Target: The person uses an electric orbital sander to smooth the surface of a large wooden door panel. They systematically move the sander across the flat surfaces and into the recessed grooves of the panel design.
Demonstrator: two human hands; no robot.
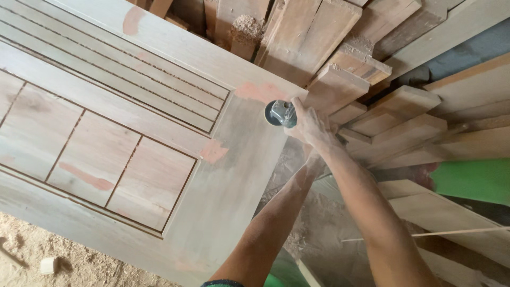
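Head view, looking down. A wooden door (pixel 133 133) lies flat and fills the left and centre of the frame, pale and dusty, with grooved slats toward the upper left and square recessed panels at left centre. Pinkish filler patches (pixel 213 150) show on it: one near the frame's centre, one by the door's upper right corner, a long streak in a lower left panel.

A power sander (pixel 280 113) with a shiny metal head sits at the upper centre of the frame, on the door's right edge near its corner. The right hand (pixel 313 127) is wrapped around the tool's body just right of the metal head, fingers curled tight on it; the forearm runs down to the lower right of the frame. The left hand (pixel 314 159) sits just below and behind the right wrist, mostly hidden by it. Cannot tell whether it grips the tool or how its fingers lie. Its forearm comes up from the bottom centre, coated in dust.

A stack of planks (pixel 382 101) fills the upper right, leaning and overlapping, with a heap of sawdust (pixel 247 24) on one at top centre. A green sheet (pixel 473 180) shows at the right edge. The floor (pixel 79 260) at lower left is covered with sawdust, with a small wood block (pixel 49 264) lying on it.
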